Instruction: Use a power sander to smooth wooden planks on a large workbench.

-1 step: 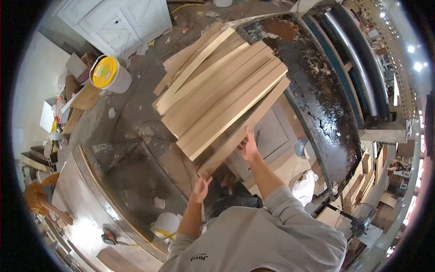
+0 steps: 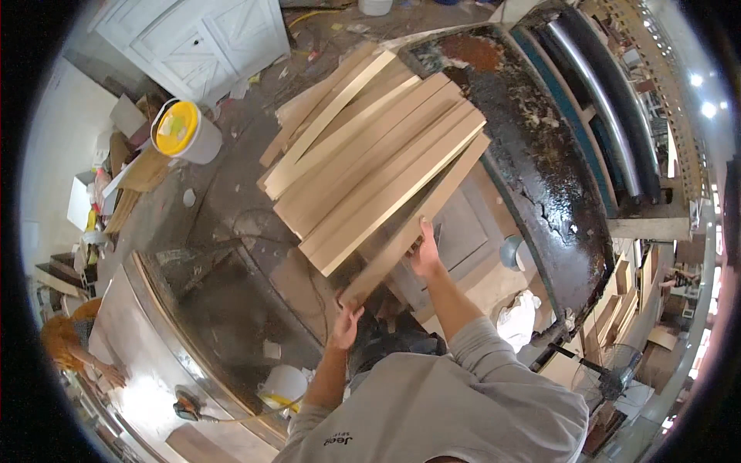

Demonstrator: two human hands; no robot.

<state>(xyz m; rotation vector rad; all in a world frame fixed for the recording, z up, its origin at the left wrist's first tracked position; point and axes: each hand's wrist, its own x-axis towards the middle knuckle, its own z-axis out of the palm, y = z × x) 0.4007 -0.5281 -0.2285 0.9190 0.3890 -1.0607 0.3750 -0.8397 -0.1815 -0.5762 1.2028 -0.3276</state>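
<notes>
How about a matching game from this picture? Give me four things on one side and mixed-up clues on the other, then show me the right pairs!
Things:
1. Board
2. Round lid
3. Fan
4. Shirt

Clues:
A. Grey, at the bottom of the picture
B. At the lower right of the picture
C. Gripped by the right hand
D. Bright yellow, on a bucket

Right pairs: 1-C, 2-D, 3-B, 4-A

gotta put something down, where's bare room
Pale table, beyond the sander and right of the co-worker's hand; floor between the yellow-lidded bucket and stacked boards. Crowded: around left hand, right hand and held board; also scraps left of the bucket.
</notes>
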